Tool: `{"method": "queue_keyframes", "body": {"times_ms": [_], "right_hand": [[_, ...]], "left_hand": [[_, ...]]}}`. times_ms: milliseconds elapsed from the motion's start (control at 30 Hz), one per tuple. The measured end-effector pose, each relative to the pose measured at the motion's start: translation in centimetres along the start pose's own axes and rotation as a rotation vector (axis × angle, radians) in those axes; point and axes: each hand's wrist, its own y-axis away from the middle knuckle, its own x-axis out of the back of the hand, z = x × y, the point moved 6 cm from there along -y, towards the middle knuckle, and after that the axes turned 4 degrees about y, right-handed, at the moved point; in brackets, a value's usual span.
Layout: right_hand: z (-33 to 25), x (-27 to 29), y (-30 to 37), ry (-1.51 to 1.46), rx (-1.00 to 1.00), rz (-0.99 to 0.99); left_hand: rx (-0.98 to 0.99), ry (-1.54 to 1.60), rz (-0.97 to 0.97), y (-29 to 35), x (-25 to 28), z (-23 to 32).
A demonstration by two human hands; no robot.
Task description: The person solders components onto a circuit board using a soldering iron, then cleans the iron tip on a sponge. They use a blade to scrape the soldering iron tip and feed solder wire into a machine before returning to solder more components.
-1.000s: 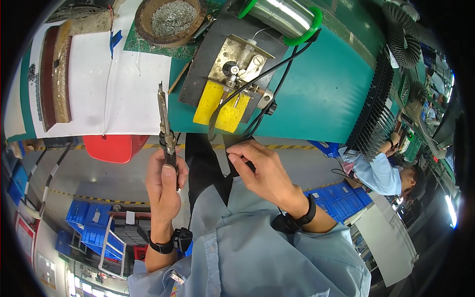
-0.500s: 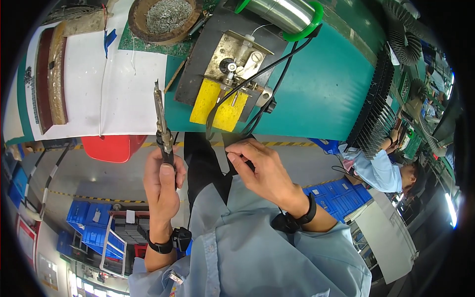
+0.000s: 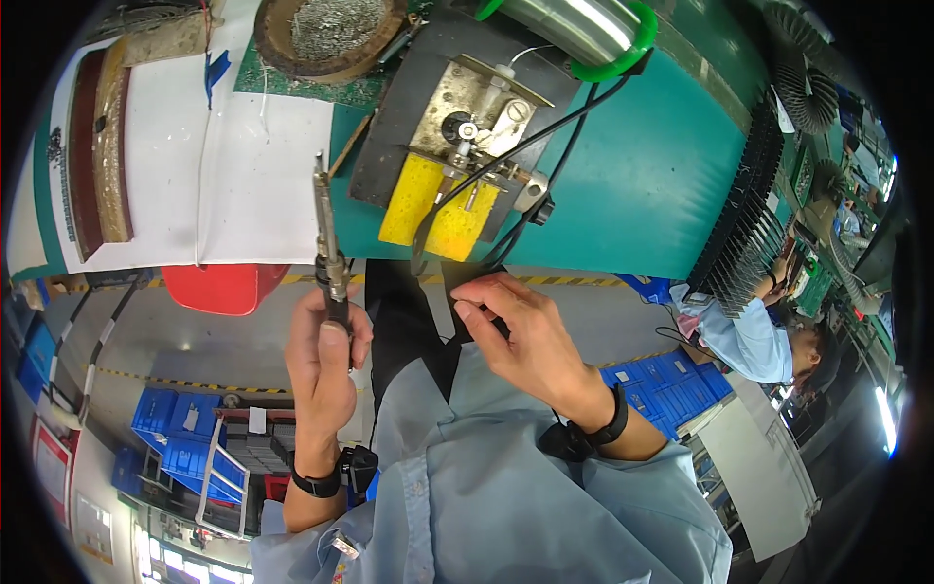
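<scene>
My left hand (image 3: 326, 355) is closed round the dark handle of a soldering iron (image 3: 328, 234). The iron stands nearly upright in the picture, its slim metal tip over the white sheet near the bench edge. My right hand (image 3: 520, 336) is held just off the bench's front edge, thumb and fingers pinched together. Whatever lies between those fingertips, if anything, is hidden. Beyond that hand lies a yellow sponge (image 3: 413, 200), in front of a metal feeder fixture (image 3: 477, 112) on a dark plate. Black cables (image 3: 559, 122) loop over the fixture and down past the sponge.
A solder wire spool (image 3: 574, 29) with green rims sits behind the fixture. At the back left is a round bowl (image 3: 268, 49) of grey bits. A black comb-like rack (image 3: 739, 229) edges the green mat (image 3: 632, 185). A red stool (image 3: 224, 289) stands below; a co-worker (image 3: 749, 341) is at right.
The bench things sit slightly farther right in the picture. Both hands show a small shift to the right too, with their grips unchanged.
</scene>
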Motion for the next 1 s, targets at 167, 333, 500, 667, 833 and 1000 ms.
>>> {"method": "queue_keyframes", "body": {"times_ms": [167, 333, 500, 667, 833, 1000], "right_hand": [[0.16, 0.19, 0.08, -0.002, -0.060, -0.022], [0.23, 0.13, 0.02, -0.010, -0.055, -0.025], [0.06, 0.23, -0.14, -0.015, -0.061, -0.028], [0.25, 0.07, -0.16, -0.006, -0.064, -0.023], [0.20, 0.03, -0.29, -0.010, -0.043, -0.016], [0.27, 0.05, -0.34, -0.008, -0.025, -0.006]], "left_hand": [[-0.009, -0.017, 0.008, 0.10, 0.08, 0.39], [-0.031, -0.045, 0.003, 0.14, 0.13, 0.38], [-0.016, -0.098, 0.003, 0.19, 0.14, 0.35], [-0.041, -0.079, 0.001, 0.13, 0.24, 0.18], [-0.059, -0.080, 0.015, 0.11, 0.32, 0.10], [-0.048, -0.059, 0.011, 0.09, 0.28, 0.02]]}}
